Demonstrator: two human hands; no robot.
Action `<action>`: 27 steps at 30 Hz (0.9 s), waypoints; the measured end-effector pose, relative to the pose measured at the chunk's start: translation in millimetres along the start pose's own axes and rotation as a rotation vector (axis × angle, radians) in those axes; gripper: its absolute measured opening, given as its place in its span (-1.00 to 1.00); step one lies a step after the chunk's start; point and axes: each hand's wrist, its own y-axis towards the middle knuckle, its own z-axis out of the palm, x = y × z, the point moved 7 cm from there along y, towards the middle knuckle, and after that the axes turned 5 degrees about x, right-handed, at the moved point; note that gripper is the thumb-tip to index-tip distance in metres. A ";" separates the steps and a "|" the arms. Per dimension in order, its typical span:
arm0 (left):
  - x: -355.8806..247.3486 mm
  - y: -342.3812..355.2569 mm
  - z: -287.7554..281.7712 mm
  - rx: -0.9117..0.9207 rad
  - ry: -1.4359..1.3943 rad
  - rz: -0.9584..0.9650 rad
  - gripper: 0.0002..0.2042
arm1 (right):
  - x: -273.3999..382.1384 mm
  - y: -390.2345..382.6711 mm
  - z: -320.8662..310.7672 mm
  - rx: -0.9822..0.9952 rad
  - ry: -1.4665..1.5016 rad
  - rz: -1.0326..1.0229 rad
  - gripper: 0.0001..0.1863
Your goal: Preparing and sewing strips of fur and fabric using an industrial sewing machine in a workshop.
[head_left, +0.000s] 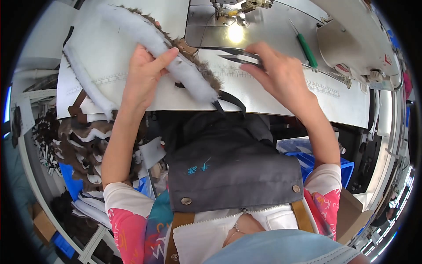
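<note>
Pale blue mask (pixel 281 248), lower edge. Our left hand (pixel 147 66): thumb and fingers pinching the fur strip (pixel 189 79), slanted over the table (pixel 281 99). Our right hand (pixel 281 66): closed round snips (pixel 237 59), blades parted, tips short of the strip. Step, we judge: trimming; next move calls for a steady strip and careful approach. Limits: table's front edge, crossed by a black strap (pixel 234 99); machine (pixel 205 15) behind; green-handled tool (pixel 306 50) rightward. Open room: table between strip and right hand.
</note>
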 end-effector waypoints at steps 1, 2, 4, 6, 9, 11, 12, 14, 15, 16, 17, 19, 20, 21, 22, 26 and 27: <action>-1.8 -1.2 -0.6 -0.009 -0.012 0.029 -0.46 | 5.9 9.0 5.6 -0.030 -0.062 -0.071 -0.75; -2.3 -1.6 -0.3 -0.017 -0.020 0.042 -0.49 | 7.8 15.6 11.9 -0.022 -0.086 -0.103 -0.75; -4.1 -2.7 1.1 -0.019 -0.038 0.063 -0.49 | 11.0 27.7 23.0 -0.009 -0.159 -0.164 -0.75; -5.5 -3.4 2.5 -0.015 -0.041 0.063 -0.50 | 12.5 35.7 33.7 0.070 -0.199 -0.184 -0.75; -8.1 -5.8 2.8 0.002 -0.025 0.054 -0.49 | 12.1 38.1 37.2 0.104 -0.246 -0.198 -0.75; -7.9 -9.8 1.1 0.007 -0.007 0.024 -0.45 | 10.1 34.8 32.4 0.054 -0.225 -0.202 -0.75; -7.7 -11.2 0.7 0.011 -0.011 0.015 -0.46 | 9.7 31.5 27.4 0.004 -0.189 -0.211 -0.75; -6.0 -14.1 -0.1 0.016 -0.020 -0.008 -0.47 | 10.3 25.4 24.3 -0.040 -0.146 -0.227 -0.76; -5.5 -15.2 -0.1 0.016 -0.028 -0.009 -0.47 | 11.4 23.4 25.8 -0.036 -0.139 -0.235 -0.76; -5.0 -15.9 0.2 0.017 -0.035 -0.007 -0.47 | 14.2 21.9 26.6 -0.056 -0.128 -0.267 -0.76; -4.3 -16.5 1.0 0.020 -0.051 -0.003 -0.48 | 13.5 22.8 32.1 -0.018 -0.132 -0.249 -0.76; -3.8 -18.1 2.6 0.024 -0.049 0.011 -0.48 | 15.4 25.6 38.9 -0.027 -0.125 -0.283 -0.76; -3.7 -19.1 3.5 0.028 -0.051 0.019 -0.49 | 11.9 27.5 42.5 -0.020 -0.125 -0.248 -0.77; -3.5 -20.2 3.6 0.023 -0.049 0.020 -0.49 | 9.6 28.3 42.5 -0.054 -0.120 -0.236 -0.77; -3.5 -21.4 3.7 0.018 -0.045 0.021 -0.49 | 8.0 28.3 42.2 -0.076 -0.109 -0.241 -0.77; -7.3 -25.1 4.5 0.037 -0.075 0.058 -0.49 | -7.3 19.9 32.4 -0.106 -0.172 -0.046 -0.76; -6.9 -25.2 3.0 0.016 -0.064 0.050 -0.49 | -0.5 15.1 25.8 -0.166 -0.123 -0.123 -0.76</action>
